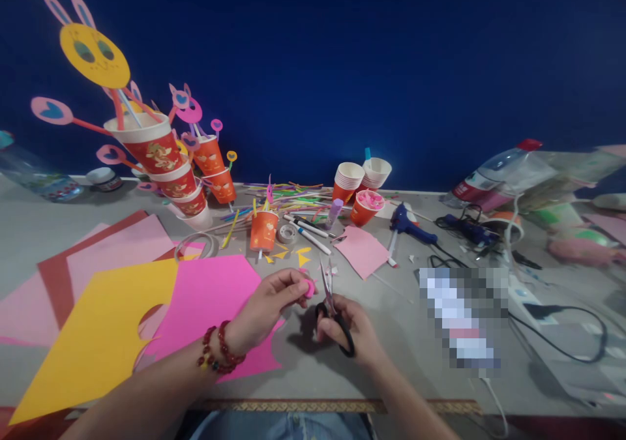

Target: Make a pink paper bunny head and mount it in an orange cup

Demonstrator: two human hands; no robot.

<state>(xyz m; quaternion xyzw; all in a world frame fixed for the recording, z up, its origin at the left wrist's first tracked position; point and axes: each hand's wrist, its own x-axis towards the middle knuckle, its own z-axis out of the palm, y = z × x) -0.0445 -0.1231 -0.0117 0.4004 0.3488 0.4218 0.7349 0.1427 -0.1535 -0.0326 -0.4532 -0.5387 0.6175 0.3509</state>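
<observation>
Between its thumb and fingers, my left hand [281, 296] pinches a small pink paper piece [309, 288]. My right hand [349, 329] holds black-handled scissors [328, 296], whose blades point away from me and stand slightly apart, just right of the pink piece. Under my left forearm lies a bright pink sheet [215, 303], beside a yellow sheet [102, 322] with a curved cut-out. A light pink sheet [362, 251] lies beyond the scissors. Yellow scraps [304, 256] are scattered near an orange paper cup [264, 231].
Decorated stacked cups [161, 153] stand at the left. Pens [313, 238], a tape roll [287, 233] and colourful sticks [293, 199] lie mid-table. A blue glue gun [413, 226], cables and a plastic bottle [489, 173] are at the right.
</observation>
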